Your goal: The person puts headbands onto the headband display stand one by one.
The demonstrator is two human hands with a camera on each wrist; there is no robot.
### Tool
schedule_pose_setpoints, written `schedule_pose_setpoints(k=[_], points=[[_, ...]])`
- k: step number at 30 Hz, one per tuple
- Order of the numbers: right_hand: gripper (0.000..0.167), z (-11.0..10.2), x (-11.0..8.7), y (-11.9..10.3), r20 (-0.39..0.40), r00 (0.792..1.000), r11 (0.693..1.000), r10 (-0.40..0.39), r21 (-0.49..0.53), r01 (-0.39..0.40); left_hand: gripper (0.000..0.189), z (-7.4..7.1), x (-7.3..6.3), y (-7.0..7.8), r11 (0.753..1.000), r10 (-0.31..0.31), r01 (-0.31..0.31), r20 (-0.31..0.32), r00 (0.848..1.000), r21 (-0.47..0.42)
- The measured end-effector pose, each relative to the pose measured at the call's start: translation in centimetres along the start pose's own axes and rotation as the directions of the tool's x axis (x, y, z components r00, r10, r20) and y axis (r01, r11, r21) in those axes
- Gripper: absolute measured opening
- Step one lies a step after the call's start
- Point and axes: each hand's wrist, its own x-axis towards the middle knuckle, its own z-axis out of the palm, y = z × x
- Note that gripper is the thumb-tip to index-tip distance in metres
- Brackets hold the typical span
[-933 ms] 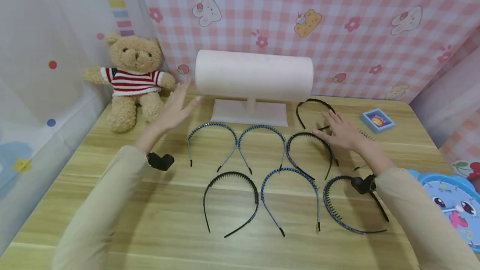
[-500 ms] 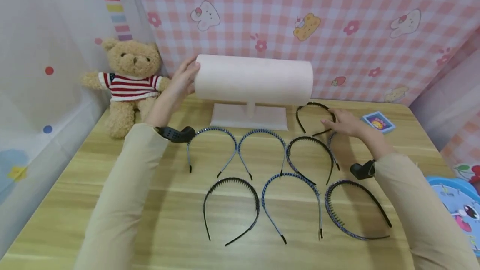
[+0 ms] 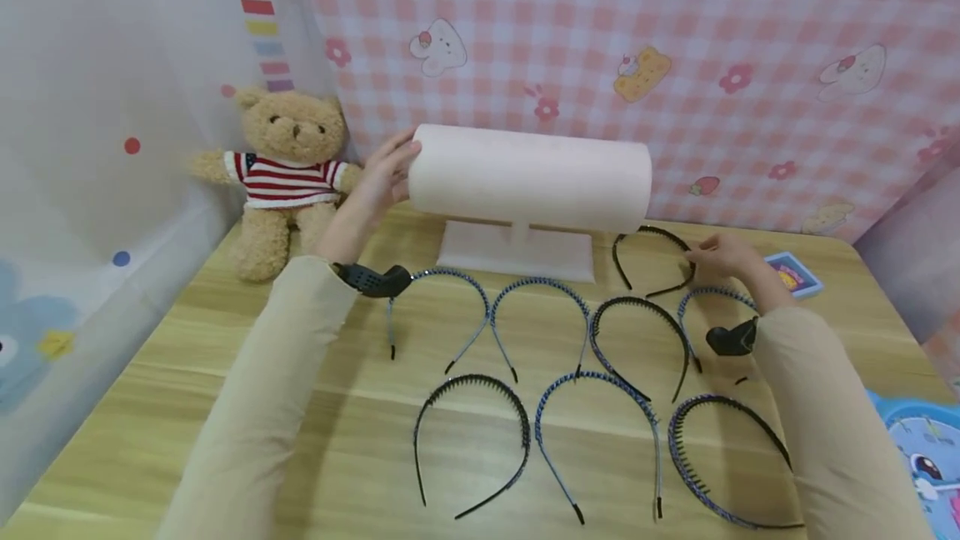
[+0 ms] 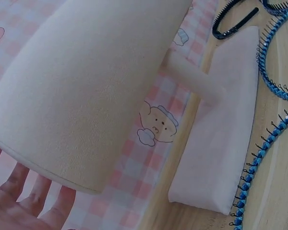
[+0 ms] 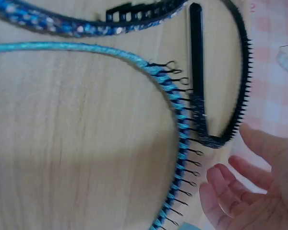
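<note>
Left hand, above the tabletop, rests relaxed fingers against one end of the white roll stand; the right hand touches the rear black headband, lying right of the stand's base. Whether it pinches the band, I cannot tell. Picking up seems the step in hand; next needs a secure fingertip pinch.

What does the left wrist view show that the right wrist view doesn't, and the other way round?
Only the left wrist view: the pale cylinder with its post and base, and the left hand at the cylinder's end.

Only the right wrist view: the right hand, and a light blue corner at the bottom edge.

Both: a black headband, a blue headband with wire loops, the wooden tabletop and the pink checked cloth.
</note>
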Motion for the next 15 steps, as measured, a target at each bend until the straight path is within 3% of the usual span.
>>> schedule_pose_setpoints(k=[3,6,10,15], points=[[0.057,0.7,-0.1,1.2,-0.049,0.997,0.997,0.062,0.044,-0.060,0.053,0.8,-0.1,-0.4,1.000,-0.009,0.009,0.013,1.000,-0.009],[0.039,1.4,0.0,1.9,-0.155,0.984,0.995,0.083,0.069,-0.073,0.051,1.4,-0.1,-0.6,1.000,-0.010,0.011,0.015,1.000,-0.009],[0.030,1.6,0.2,1.8,-0.296,0.953,0.998,0.060,0.043,-0.049,0.051,1.7,0.0,-0.7,1.000,-0.014,0.014,0.011,1.000,0.000],[0.021,0.8,0.0,0.9,-0.357,0.932,0.993,0.067,0.110,-0.030,0.053,1.3,0.1,-0.7,1.000,-0.017,0.018,0.014,1.000,-0.020]])
